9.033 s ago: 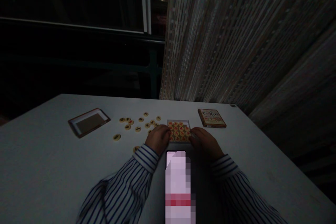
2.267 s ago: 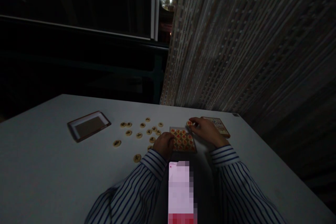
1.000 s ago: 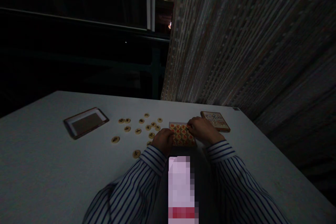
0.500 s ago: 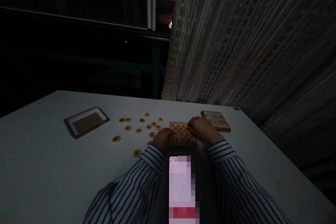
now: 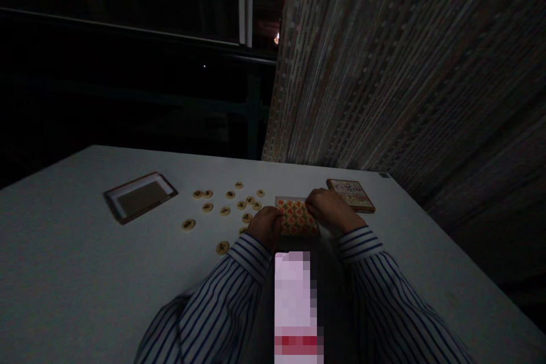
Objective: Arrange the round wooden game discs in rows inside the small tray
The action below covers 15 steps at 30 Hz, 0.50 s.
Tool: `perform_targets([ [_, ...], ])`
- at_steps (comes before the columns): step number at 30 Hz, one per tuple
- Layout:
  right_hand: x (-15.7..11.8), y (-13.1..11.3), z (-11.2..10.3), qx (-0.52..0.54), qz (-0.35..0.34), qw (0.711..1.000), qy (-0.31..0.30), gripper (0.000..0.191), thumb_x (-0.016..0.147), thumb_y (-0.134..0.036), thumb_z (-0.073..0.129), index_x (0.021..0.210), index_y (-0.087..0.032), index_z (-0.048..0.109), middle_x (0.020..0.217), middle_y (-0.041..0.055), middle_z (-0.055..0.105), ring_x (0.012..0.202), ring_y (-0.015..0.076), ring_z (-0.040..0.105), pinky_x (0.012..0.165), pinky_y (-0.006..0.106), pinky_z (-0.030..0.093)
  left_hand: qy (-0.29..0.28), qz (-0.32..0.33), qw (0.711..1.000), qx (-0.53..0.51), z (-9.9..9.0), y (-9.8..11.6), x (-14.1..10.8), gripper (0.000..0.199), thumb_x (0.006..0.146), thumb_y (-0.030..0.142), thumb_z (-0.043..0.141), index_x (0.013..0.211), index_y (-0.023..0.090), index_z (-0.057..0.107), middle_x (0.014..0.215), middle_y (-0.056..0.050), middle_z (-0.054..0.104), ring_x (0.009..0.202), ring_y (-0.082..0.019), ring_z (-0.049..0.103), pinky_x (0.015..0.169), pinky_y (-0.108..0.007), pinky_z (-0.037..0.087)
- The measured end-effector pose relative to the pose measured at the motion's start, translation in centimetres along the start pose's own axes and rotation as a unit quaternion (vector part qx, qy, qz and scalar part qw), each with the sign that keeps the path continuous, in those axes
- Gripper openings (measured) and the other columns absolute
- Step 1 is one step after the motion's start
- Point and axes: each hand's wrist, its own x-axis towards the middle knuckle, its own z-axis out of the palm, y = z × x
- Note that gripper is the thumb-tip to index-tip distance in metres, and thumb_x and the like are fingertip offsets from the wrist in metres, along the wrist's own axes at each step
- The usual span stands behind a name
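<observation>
Rows of round pieces with red characters fill a small box (image 5: 297, 219) near the table's front edge. My left hand (image 5: 268, 226), its fingers curled together, is at the box's left side. At the upper right of the box, my right hand (image 5: 330, 209) has its fingers bent onto the rim or the end pieces. Whether a piece is pinched in either hand is too dark to tell. Several loose round pieces with dark characters, one of them a piece (image 5: 222, 247) near my left sleeve, lie to the left of the box.
An open, shallow tray (image 5: 140, 197) lies at the left of the white table (image 5: 85, 273). A printed lid or flat box (image 5: 351, 195) sits behind my right hand. Below the box is a lit phone (image 5: 294, 296). A string curtain (image 5: 362, 68) hangs beyond the table.
</observation>
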Motion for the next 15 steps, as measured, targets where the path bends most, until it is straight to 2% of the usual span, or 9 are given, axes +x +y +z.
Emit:
perform_targets([
  [5, -0.09, 0.53, -0.1, 0.01, -0.004, 1.0, 0.013, 0.026, 0.084, -0.023, 0.041, 0.086, -0.016, 0.066, 0.091, 0.0106, 0.065, 0.089, 0.0195, 0.057, 0.083, 0.03, 0.035, 0.0, -0.005, 1.0, 0.003, 0.02, 0.03, 0.0, 0.019, 0.077, 0.015, 0.047, 0.087, 0.017, 0.063, 0.09, -0.006, 0.064, 0.088, -0.017, 0.058, 0.082, -0.031, 0.047],
  [9, -0.13, 0.89, -0.1, 0.018, -0.004, 1.0, 0.011, 0.027, 0.084, -0.023, 0.041, 0.092, -0.016, 0.066, 0.093, 0.0109, 0.064, 0.091, 0.0199, 0.056, 0.08, 0.029, 0.036, 0.014, -0.01, 1.0, 0.005, 0.09, 0.21, -0.05, 0.018, 0.077, 0.015, 0.047, 0.085, 0.017, 0.063, 0.089, -0.007, 0.065, 0.087, -0.017, 0.059, 0.082, -0.031, 0.047],
  [15, -0.21, 0.5, -0.07, 0.014, -0.002, 1.0, 0.014, 0.027, 0.085, -0.025, 0.041, 0.091, -0.017, 0.066, 0.093, 0.0093, 0.062, 0.091, 0.0197, 0.054, 0.083, 0.031, 0.034, 0.007, -0.008, 1.0, 0.006, 0.12, 0.09, -0.09, 0.018, 0.078, 0.016, 0.047, 0.086, 0.017, 0.063, 0.09, -0.006, 0.064, 0.088, -0.017, 0.059, 0.082, -0.031, 0.047],
])
